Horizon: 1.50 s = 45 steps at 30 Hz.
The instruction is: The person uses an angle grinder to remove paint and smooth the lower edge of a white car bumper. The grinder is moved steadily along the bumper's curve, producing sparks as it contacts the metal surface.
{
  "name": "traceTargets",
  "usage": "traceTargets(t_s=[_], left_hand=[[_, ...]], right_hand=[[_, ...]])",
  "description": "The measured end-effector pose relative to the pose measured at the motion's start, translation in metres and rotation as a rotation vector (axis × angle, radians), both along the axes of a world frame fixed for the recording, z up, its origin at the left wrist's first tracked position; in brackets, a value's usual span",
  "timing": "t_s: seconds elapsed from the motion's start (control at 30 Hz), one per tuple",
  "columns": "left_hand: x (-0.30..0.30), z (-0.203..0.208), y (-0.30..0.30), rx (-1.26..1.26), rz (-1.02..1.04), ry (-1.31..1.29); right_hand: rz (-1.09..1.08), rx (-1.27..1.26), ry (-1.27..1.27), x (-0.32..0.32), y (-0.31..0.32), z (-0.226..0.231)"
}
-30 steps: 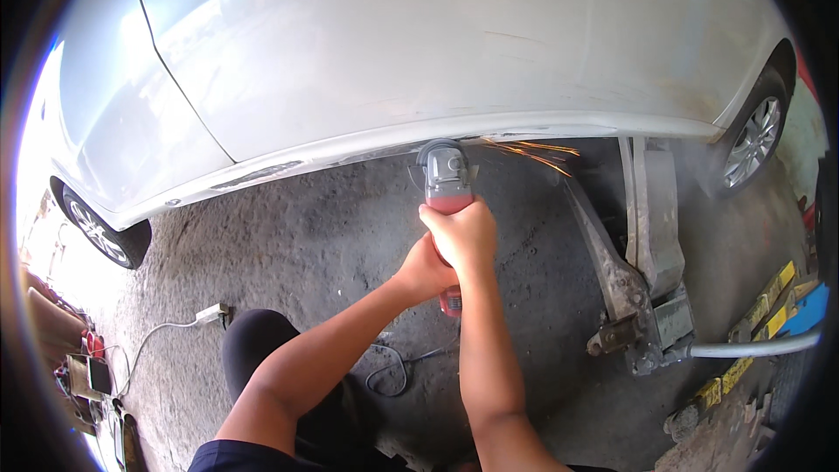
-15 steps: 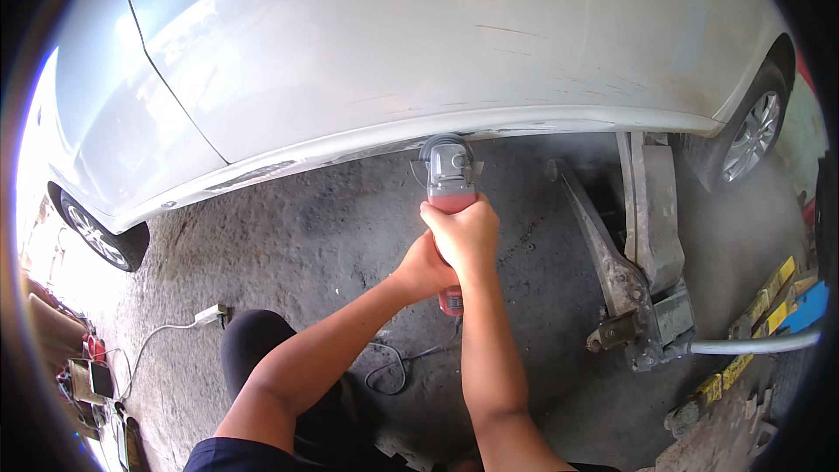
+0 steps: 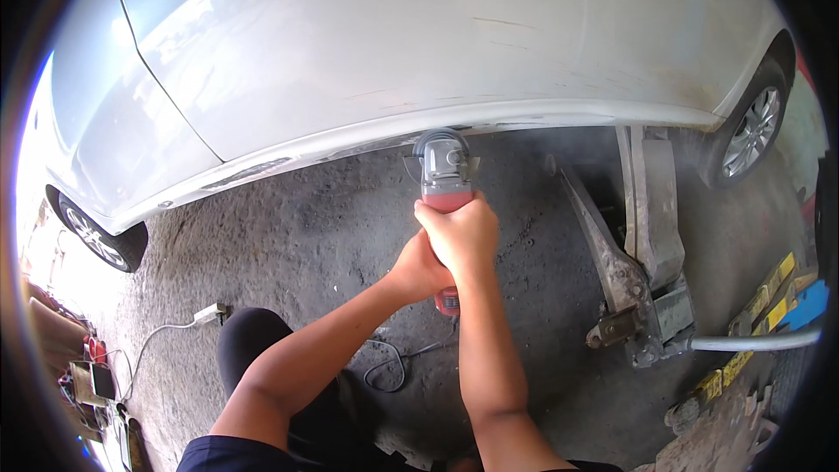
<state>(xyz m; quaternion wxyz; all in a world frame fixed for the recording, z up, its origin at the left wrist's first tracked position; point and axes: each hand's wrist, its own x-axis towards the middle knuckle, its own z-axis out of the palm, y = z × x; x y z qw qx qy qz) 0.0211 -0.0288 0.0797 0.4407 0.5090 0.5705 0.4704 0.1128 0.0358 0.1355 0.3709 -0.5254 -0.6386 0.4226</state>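
Note:
Both my hands grip a red and grey angle grinder (image 3: 447, 173) in the middle of the view. My right hand (image 3: 463, 229) is wrapped round the body just behind the grey head, and my left hand (image 3: 420, 264) closes round it lower down, partly hidden by the right wrist. The grinder's head reaches the lower edge of a white car's sill (image 3: 376, 137), where the paint is worn in dark patches. Whether the disc touches the metal is hidden by the head. Thin scratches mark the car door (image 3: 350, 44) above.
To the right, a metal floor jack (image 3: 642, 288) reaches under the car, its pale handle (image 3: 756, 343) pointing right. Yellow-striped bars (image 3: 734, 367) lie beyond it. A dark cable (image 3: 389, 371) loops by my knee; a white socket block (image 3: 210, 314) rests left. Dust hangs near the rear wheel (image 3: 747, 135).
The grinder's head has shifted slightly left and up along the sill, both hands still wrapped round the tool. The view has moved a little too.

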Motion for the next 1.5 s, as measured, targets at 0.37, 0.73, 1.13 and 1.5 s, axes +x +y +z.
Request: traceTargets(t_s=[0.37, 0.73, 1.13, 1.5], left_hand=[[0.001, -0.014, -0.006, 0.118, 0.06, -0.109], [0.001, -0.001, 0.005, -0.03, 0.031, -0.019], [0.01, 0.013, -0.013, -0.037, 0.056, -0.1], [0.006, -0.007, 0.013, -0.091, 0.049, -0.068]], right_hand=[[0.038, 0.014, -0.034, -0.006, -0.004, -0.004], [0.015, -0.008, 0.055, -0.006, 0.012, -0.012], [0.08, -0.002, -0.066, -0.006, -0.002, 0.0], [0.004, -0.027, -0.02, 0.0, 0.014, -0.004]])
